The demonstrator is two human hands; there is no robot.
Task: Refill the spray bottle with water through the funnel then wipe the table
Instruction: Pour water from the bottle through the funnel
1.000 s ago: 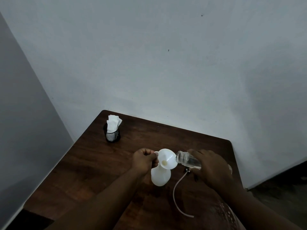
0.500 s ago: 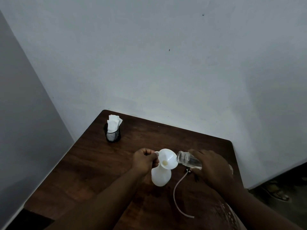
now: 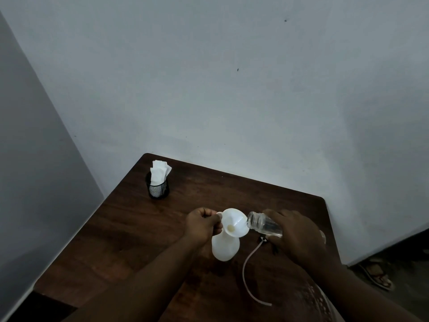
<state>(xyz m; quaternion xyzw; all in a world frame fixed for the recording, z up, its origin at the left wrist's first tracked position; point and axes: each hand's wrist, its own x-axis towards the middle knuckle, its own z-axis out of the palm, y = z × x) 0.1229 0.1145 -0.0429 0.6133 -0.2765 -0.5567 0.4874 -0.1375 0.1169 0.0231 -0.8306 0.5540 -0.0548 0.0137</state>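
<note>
A white spray bottle (image 3: 224, 248) without its head stands on the dark wooden table (image 3: 130, 228). A white funnel (image 3: 234, 221) sits in its neck. My left hand (image 3: 202, 224) is closed on the funnel's handle at its left rim. My right hand (image 3: 299, 235) grips a clear water bottle (image 3: 263, 224), tipped almost flat, its open mouth at the funnel's right rim. The spray head (image 3: 263, 240) lies on the table behind the bottle, mostly hidden by my right hand, with its dip tube (image 3: 246, 275) curving toward me.
A black mesh cup (image 3: 158, 188) holding white paper napkins (image 3: 159, 172) stands at the table's far left corner. White walls close the table in at the back and left. The floor and a sandal (image 3: 377, 275) show at the right.
The clear bottle has tipped slightly more toward the funnel. Both hands stay where they were.
</note>
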